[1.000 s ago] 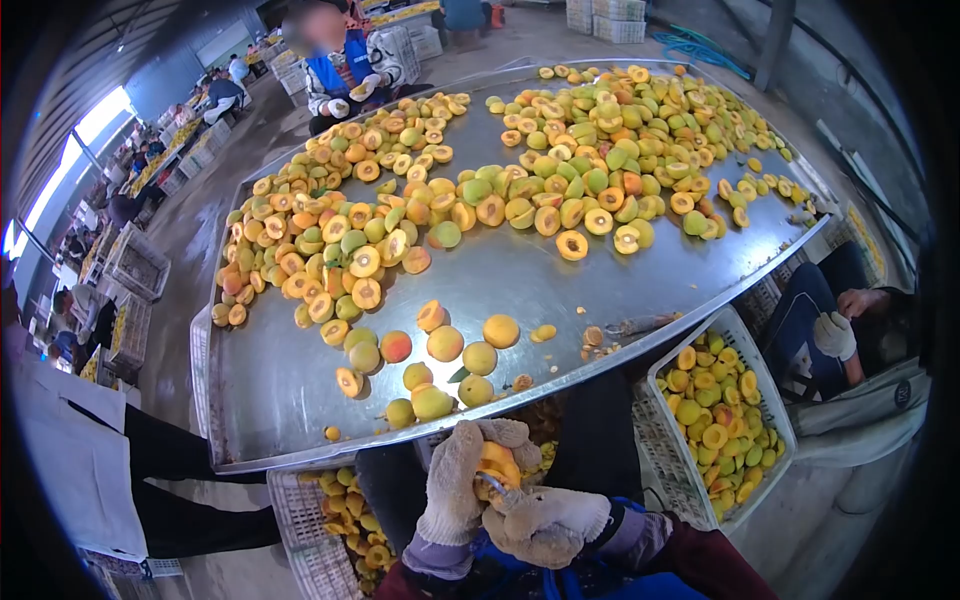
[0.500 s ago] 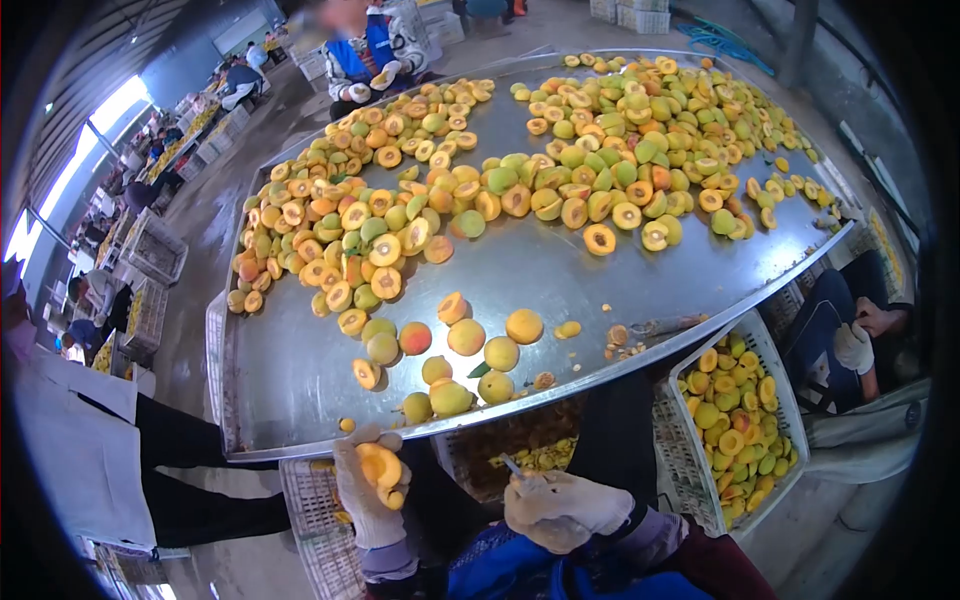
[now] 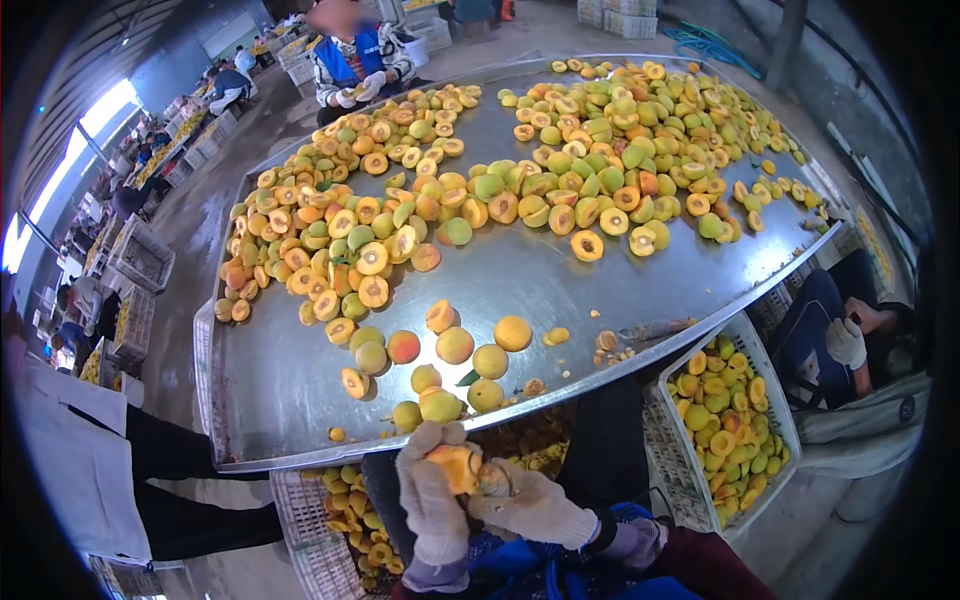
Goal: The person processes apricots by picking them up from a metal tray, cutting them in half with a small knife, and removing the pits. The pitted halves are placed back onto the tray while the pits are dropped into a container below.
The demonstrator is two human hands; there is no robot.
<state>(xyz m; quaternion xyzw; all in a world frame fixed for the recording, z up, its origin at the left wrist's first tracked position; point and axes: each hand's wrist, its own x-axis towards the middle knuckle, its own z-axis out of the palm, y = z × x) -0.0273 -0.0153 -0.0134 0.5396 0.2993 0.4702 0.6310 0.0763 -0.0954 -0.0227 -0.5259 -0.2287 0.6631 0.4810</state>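
My left hand [image 3: 433, 500], in a pale knitted glove, is closed around a cut yellow-orange peach [image 3: 456, 466] in front of my lap. The gloved right hand [image 3: 535, 508] is closed too, its fingertips up against the right side of that fruit. A small metal tool is in its grip, mostly hidden by fingers and fruit. Just beyond both hands, whole peaches [image 3: 440, 405] sit along the near edge of the metal table [image 3: 290, 390]. Farther back, a large heap of halved peaches [image 3: 590, 185] spreads over the table.
A white crate [image 3: 650, 425] of peach halves stands at right, another crate [image 3: 290, 500] at lower left. Pit scraps [image 3: 606, 342] and a tool [image 3: 655, 328] lie near the table's edge. One person [image 3: 350, 70] works across; others sit or stand at both sides.
My hands have come together: the left moved right with the peach, and the right moved left to meet it. The lower-left crate's fruit is now visible. The view has shifted slightly.
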